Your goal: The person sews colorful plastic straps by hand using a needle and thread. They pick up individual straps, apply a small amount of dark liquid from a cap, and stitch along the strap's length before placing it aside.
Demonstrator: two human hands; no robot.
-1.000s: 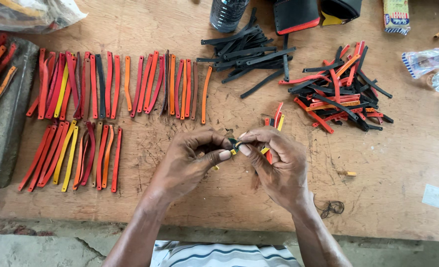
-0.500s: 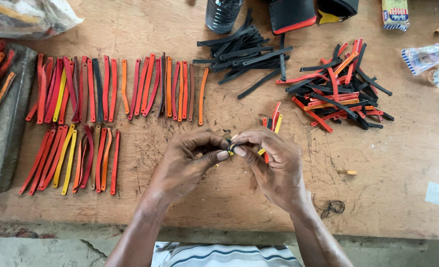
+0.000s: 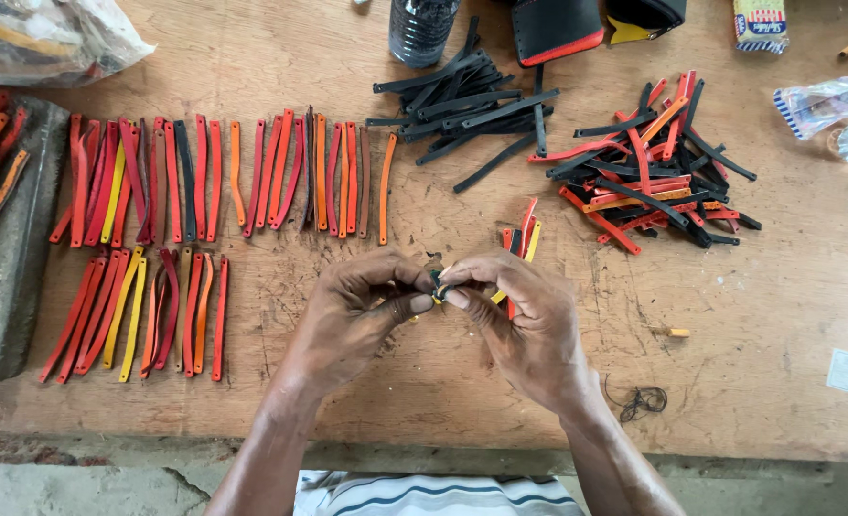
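Above the desk [image 3: 347,420], the left hand [image 3: 352,320] and right hand [image 3: 529,320] meet fingertip to fingertip, pinching a small dark strip piece [image 3: 437,285] between them. It is mostly hidden, so its long axis cannot be told. Coloured strips [image 3: 519,239] lie just behind, running away from the person.

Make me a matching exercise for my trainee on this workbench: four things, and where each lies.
Things:
1. black strips pile
2. mixed red, orange and black pile
3. plastic bag
4. thread tangle

Places:
a. top left corner
b. right of the right hand
c. top centre, by the bottle
d. upper right

Pairs: 1-c, 2-d, 3-a, 4-b
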